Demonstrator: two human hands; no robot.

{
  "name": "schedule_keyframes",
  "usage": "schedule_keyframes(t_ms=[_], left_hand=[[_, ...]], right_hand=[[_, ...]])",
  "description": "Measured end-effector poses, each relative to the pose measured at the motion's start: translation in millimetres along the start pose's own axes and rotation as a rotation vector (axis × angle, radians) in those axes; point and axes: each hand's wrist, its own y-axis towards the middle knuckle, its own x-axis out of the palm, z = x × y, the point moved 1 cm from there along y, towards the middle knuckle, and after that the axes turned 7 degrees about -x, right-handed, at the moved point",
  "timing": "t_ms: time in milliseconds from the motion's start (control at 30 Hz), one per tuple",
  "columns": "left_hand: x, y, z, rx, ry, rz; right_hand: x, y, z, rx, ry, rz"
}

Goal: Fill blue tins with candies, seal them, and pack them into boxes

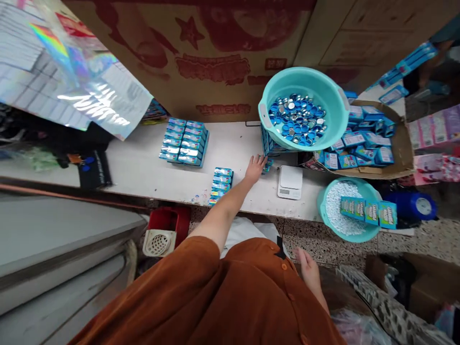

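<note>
My left hand [255,167] reaches over the white table, fingers spread, its fingertips at a small blue packet [268,166] that they partly cover. Below the table edge, near my body, my right hand [307,266] hangs with nothing visible in it; its fingers look loosely extended. A short row of blue boxes [222,183] stands left of my left forearm, and a larger two-column block of them [184,143] sits further left. Right of my left hand lies a white scale [290,182]. Behind the scale, a turquoise basin [304,108] holds blue and silver caps.
A large cardboard carton [215,62] rises along the back. An open carton [402,143] of blue boxes stands at the right. Below it, a basin [325,211] of white pellets has several boxes across it. A red bin [183,221] is under the table edge.
</note>
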Motion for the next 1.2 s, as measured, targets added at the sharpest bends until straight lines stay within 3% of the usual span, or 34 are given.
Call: schedule_keyframes(t_ms=[167,233,333,467,567,700,767,833,933,1100,1200], left_hand=[[9.0,-1,14,-0.146,0.024,-0.014],[5.1,-22,17,-0.137,-0.006,-0.052],[-4.6,-82,24,-0.108,-0.103,-0.092],[-16.8,-189,33,-0.115,-0.354,-0.184],[-25.8,-250,30,-0.145,-0.497,-0.232],[-45.3,-288,9,-0.144,-0.522,-0.234],[-58.2,-298,-4,-0.09,-0.503,-0.214],[-68.6,-306,-18,-0.04,-0.482,-0.2],[-72.6,-323,-38,-0.057,-0.454,-0.206],[-54.5,-342,-76,-0.305,-0.413,-0.068],[-41.7,-336,-98,-0.335,-0.292,0.021]], right_hand=[[-36,25,10,-0.039,-0.141,-0.075],[-38,41,-1,-0.097,-0.181,-0.137],[-27,66,-35,-0.206,-0.183,-0.208],[22,87,-98,-0.402,-0.096,-0.236],[79,85,-140,-0.487,0.026,-0.398],[144,69,-177,-0.311,0.146,-0.893],[160,59,-189,-0.257,0.144,-1.146],[168,51,-197,-0.268,0.11,-1.269],[175,46,-197,-0.249,0.101,-1.204],[174,54,-167,-0.026,0.335,-0.693],[159,58,-148,0.03,0.417,-0.473]])
